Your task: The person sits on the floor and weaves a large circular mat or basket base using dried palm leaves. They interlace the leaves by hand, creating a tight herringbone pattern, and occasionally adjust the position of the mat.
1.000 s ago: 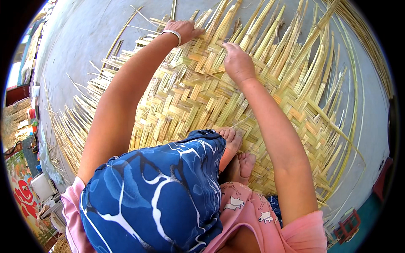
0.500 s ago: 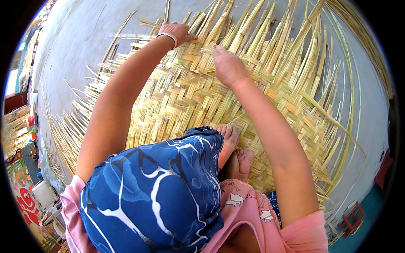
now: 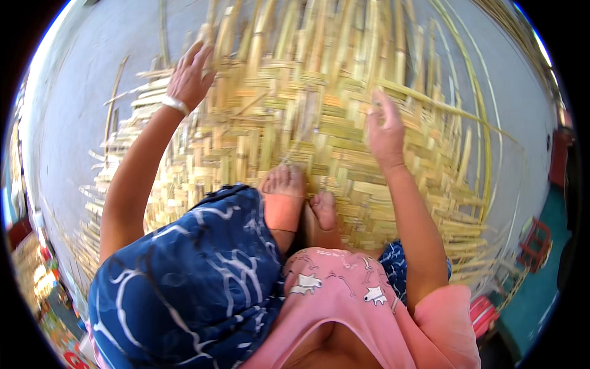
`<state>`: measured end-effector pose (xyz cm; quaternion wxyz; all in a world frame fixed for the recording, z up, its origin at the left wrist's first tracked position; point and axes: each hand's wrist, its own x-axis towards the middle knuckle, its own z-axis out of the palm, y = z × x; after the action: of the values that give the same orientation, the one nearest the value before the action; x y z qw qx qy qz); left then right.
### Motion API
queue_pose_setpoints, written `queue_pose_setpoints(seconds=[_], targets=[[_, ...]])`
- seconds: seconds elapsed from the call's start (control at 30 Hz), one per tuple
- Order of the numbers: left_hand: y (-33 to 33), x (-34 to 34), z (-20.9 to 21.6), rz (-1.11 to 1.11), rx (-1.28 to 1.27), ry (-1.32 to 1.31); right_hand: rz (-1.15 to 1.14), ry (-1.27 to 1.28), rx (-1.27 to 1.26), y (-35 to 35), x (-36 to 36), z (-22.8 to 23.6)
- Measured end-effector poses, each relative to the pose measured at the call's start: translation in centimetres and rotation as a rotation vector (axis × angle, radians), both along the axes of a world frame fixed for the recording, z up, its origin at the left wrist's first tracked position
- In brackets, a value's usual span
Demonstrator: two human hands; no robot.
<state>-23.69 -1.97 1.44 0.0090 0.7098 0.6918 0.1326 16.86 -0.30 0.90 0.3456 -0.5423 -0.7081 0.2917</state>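
Under me lies a partly woven mat [image 3: 344, 147] of flat, yellowish split-reed strips, crossed over and under one another. Long loose strips [image 3: 264, 37] stick out from its far edge. At the mat's far left corner, my left hand [image 3: 189, 79], with a pale bracelet at the wrist, has its fingers stretched out near the strip ends. My right hand [image 3: 386, 132] hovers over the right part of the weave, thumb and fingers apart, nothing visible in it. Beyond it a long thin strip [image 3: 448, 107] runs crosswise over the others. The picture is slightly blurred.
My bare feet [image 3: 283, 187] rest on the mat. Grey floor [image 3: 80, 98] surrounds it, with long loose green strips [image 3: 476, 80] lying on the right. A bundle of reeds [image 3: 507, 21] lies at the far right. A red-framed object [image 3: 536, 245] stands on teal floor [image 3: 528, 313] at the right.
Both hands have drawn apart from the far edge: the left has moved left and nearer, the right has moved right and nearer with its fingers opening. My view has turned and shifted.
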Motion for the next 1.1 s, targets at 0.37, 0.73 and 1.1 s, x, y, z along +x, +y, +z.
queue_pose_setpoints(seconds=[0.37, 0.73, 1.1], targets=[[1.6, 3.8, 2.7, -0.15, -0.332, 0.463, -0.512, 1.425, -0.602, 11.1, 20.4, -3.6], [10.5, 29.6, 4.7, -0.66, -0.109, -0.073, -0.397, 0.552, -0.112, 6.8, 20.5, 3.0], [14.7, 40.8, 1.1, -0.507, -0.648, -0.581, -0.456, 1.131, -0.469, 6.5, 21.0, 3.0]])
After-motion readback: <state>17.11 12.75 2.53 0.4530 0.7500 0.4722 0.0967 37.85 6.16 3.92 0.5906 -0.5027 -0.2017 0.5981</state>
